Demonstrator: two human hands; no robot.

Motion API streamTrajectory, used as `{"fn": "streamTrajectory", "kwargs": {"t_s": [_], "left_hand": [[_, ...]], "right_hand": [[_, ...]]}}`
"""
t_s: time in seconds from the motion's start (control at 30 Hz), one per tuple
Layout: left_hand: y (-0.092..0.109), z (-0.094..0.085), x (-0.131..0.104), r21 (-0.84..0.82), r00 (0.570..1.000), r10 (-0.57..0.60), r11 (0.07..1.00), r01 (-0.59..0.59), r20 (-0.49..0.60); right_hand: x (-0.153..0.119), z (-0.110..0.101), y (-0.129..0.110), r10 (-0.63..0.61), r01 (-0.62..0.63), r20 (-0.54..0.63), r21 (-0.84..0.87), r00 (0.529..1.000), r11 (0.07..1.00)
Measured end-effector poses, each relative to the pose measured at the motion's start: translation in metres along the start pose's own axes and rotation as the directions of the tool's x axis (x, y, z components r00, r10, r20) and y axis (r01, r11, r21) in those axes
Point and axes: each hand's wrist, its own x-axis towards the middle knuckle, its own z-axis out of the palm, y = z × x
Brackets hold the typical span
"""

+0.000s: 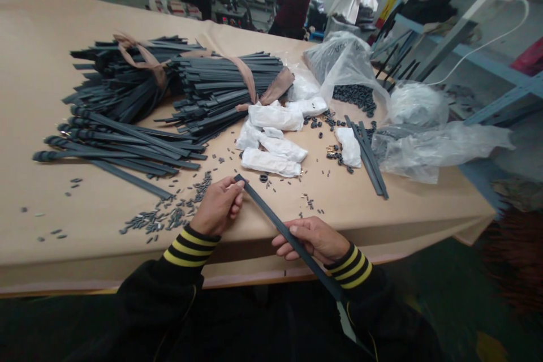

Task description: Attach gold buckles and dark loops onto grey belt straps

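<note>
A long dark grey strap [268, 210] runs slantwise between my two hands, over the table's front edge and down toward my right sleeve. Its upper end is pinched between the thumb and fingers of my left hand [220, 203]. My right hand [314, 237] grips the same strap partway along, thumb on top and fingers beneath. Beside my left hand lies a scatter of small dark pieces [148, 220] on the brown table covering. White wrapped packets [271, 163] rest just beyond the strap's upper end.
Two bundles of dark straps [229, 79], tied with brown bands, lie at the back left. Loose straps [139, 147] are in front of them. Clear plastic bags [343, 62], one with small black parts, stand at the back right. Two people are in the background.
</note>
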Motion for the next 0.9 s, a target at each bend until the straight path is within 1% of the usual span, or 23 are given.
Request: {"fn": "streamTrajectory", "kwargs": {"t_s": [0.07,0.13,0.2,0.27,0.3,0.37,0.43,0.47,0.5,0.57,0.67,0.8,0.9], "left_hand": [[0.001,-0.001,-0.006,-0.166,0.992,-0.046,0.984,0.066,0.120],[0.000,-0.004,-0.012,-0.270,0.977,-0.053,0.957,0.109,0.204],[-0.001,-0.008,-0.018,-0.318,0.965,-0.049,0.939,0.133,0.259],[-0.002,-0.011,-0.022,-0.335,0.958,-0.043,0.932,0.141,0.283],[-0.003,-0.013,-0.022,-0.323,0.962,-0.049,0.936,0.139,0.270],[-0.003,-0.014,-0.022,-0.251,0.979,-0.066,0.961,0.113,0.192],[-0.004,-0.014,-0.019,-0.137,0.994,-0.056,0.988,0.068,0.089],[-0.005,-0.013,-0.018,-0.091,0.998,-0.041,0.995,0.045,0.051],[-0.006,-0.012,-0.016,-0.062,0.999,-0.022,0.998,0.023,0.026],[-0.007,-0.011,-0.014,-0.041,1.000,0.002,0.999,-0.002,0.004],[-0.009,-0.010,-0.012,-0.024,1.000,0.001,1.000,-0.001,-0.001],[-0.012,-0.007,-0.014,0.022,0.999,-0.010,1.000,0.010,0.031],[-0.014,-0.002,-0.018,0.078,0.997,-0.007,0.997,0.001,0.075]], "right_hand": [[0.005,0.002,-0.002,-0.004,0.004,0.007,0.007,1.000,1.000],[0.011,0.005,-0.004,0.002,-0.003,0.034,0.014,0.999,1.000],[0.017,0.009,-0.006,0.014,-0.015,0.069,0.014,0.997,1.000],[0.021,0.014,-0.007,0.006,-0.005,0.075,-0.010,0.997,1.000],[0.023,0.017,-0.006,-0.019,0.022,0.061,-0.049,0.998,0.999],[0.024,0.022,-0.005,-0.134,0.130,-0.002,-0.230,0.991,0.964],[0.024,0.025,-0.004,-0.265,0.216,-0.044,-0.459,0.963,0.862],[0.024,0.026,-0.003,-0.298,0.227,-0.049,-0.534,0.953,0.814],[0.024,0.026,-0.003,-0.302,0.221,-0.052,-0.567,0.952,0.794],[0.023,0.025,-0.003,-0.244,0.181,-0.051,-0.528,0.968,0.830],[0.024,0.023,-0.003,-0.167,0.140,-0.028,-0.424,0.986,0.895],[0.031,0.026,-0.004,-0.181,0.170,0.004,-0.359,0.984,0.918],[0.039,0.032,-0.005,-0.220,0.201,-0.027,-0.314,0.975,0.928]]}}
